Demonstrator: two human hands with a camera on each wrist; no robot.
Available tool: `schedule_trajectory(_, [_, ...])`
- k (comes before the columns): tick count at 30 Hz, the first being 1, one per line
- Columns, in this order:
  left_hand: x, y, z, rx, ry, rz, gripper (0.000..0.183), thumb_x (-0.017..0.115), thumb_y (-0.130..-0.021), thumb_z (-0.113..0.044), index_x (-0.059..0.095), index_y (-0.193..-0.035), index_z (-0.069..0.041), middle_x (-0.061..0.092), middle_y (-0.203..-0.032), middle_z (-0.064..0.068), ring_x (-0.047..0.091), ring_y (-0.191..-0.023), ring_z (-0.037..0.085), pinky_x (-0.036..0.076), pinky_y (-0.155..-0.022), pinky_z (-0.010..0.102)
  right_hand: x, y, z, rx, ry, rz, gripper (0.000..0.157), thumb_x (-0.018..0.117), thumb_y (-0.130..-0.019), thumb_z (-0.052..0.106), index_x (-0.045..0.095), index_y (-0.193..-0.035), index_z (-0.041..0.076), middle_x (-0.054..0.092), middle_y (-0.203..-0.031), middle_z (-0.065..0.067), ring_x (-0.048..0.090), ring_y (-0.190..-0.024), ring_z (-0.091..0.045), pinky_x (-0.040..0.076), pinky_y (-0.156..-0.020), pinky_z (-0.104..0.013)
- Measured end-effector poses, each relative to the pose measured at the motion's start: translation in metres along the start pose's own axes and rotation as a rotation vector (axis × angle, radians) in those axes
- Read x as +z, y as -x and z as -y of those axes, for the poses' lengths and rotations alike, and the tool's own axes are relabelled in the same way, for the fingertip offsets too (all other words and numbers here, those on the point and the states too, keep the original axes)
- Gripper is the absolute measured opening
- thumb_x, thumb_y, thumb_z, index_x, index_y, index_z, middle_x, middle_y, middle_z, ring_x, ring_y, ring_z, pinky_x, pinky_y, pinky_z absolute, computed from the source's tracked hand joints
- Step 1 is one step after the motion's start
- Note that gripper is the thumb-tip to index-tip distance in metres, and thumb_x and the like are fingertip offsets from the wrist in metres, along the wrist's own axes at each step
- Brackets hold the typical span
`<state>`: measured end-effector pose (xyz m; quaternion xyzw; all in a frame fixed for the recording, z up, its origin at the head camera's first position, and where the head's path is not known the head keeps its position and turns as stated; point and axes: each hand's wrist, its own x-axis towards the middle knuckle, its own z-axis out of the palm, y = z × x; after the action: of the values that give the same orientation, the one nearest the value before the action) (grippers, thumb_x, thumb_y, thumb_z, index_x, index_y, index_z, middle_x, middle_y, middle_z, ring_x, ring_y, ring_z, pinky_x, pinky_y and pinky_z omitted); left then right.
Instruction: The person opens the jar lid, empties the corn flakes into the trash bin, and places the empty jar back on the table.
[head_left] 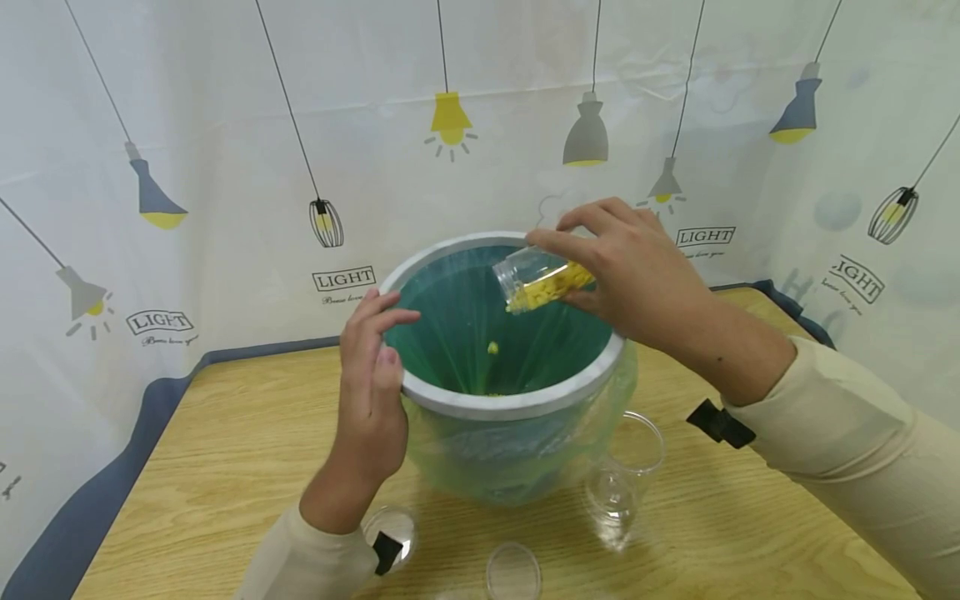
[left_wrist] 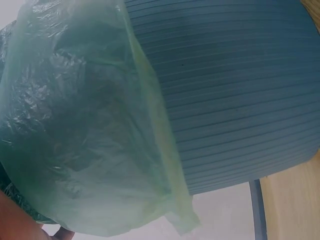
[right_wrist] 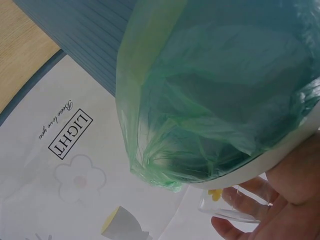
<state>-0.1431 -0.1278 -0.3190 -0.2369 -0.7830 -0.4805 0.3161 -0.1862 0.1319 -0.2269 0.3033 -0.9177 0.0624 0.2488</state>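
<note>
1. Yellow kernels are pouring from a small clear jar [head_left: 542, 279], which is tipped mouth-down over the open bin [head_left: 510, 400]. One kernel [head_left: 492, 347] is caught in mid-fall, and a few lie at the bottom of the green liner [head_left: 480, 325].
2. The right hand [head_left: 630, 267] has its fingers curled round the base of the jar and holds it above the far right part of the bin's rim. From the right wrist view the jar [right_wrist: 232, 205] shows only as a clear edge by the fingers.
3. The left hand [head_left: 371, 375] clasps the rim on its left side, fingers hooked over the edge, steadying the bin.
4. Judgement: the emptying step is under way, with much of the jar's contents not yet out. The next move likely calls for a steeper tilt, kept within the rim.
5. The bin stands mid-bench, towards the far edge. The bench [head_left: 225, 433] is pale wood grain.
6. Near the front edge stand a clear glass [head_left: 626, 475], a round lid [head_left: 513, 573] and a further clear item [head_left: 390, 533] partly hidden by the left wrist.
7. A white curtain [head_left: 225, 167] printed with lamps encloses the bench on three sides.
</note>
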Motion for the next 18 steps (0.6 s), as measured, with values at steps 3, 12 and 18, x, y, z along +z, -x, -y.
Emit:
schedule_trajectory(3, [-0.0001, -0.0001, 0.0, -0.001, 0.0, -0.001, 0.04, 0.023, -0.093, -0.024, 0.05, -0.118, -0.007, 0.034, -0.142, 0.004, 0.011, -0.141, 0.014, 0.009, -0.112, 0.051, 0.0001, 0.0001, -0.0001, -0.003, 0.003, -0.002, 0.068, 0.081, -0.067, 0.018, 0.053, -0.129, 0.025, 0.055, -0.121, -0.007, 0.043, -0.119, -0.028, 0.037, -0.092, -0.053])
schedule_trajectory(12, [-0.0001, 0.0002, -0.0002, -0.002, 0.002, -0.002, 0.04, 0.023, -0.093, -0.024, 0.05, -0.118, -0.007, 0.034, -0.142, 0.004, 0.01, -0.141, 0.014, 0.009, -0.112, 0.051, 0.0003, 0.0005, -0.0004, -0.011, 0.01, -0.003, 0.067, 0.081, -0.068, 0.018, 0.053, -0.128, 0.026, 0.054, -0.121, -0.007, 0.043, -0.119, -0.028, 0.036, -0.093, -0.054])
schedule_trajectory(18, [0.0001, 0.0001, 0.0002, 0.0, 0.005, -0.003, 0.04, 0.023, -0.093, -0.023, 0.05, -0.118, -0.006, 0.034, -0.141, 0.005, 0.01, -0.141, 0.015, 0.009, -0.112, 0.05, 0.0007, 0.0002, -0.0003, -0.01, 0.011, -0.005, 0.067, 0.081, -0.067, 0.017, 0.054, -0.128, 0.026, 0.055, -0.12, -0.006, 0.043, -0.119, -0.028, 0.037, -0.092, -0.053])
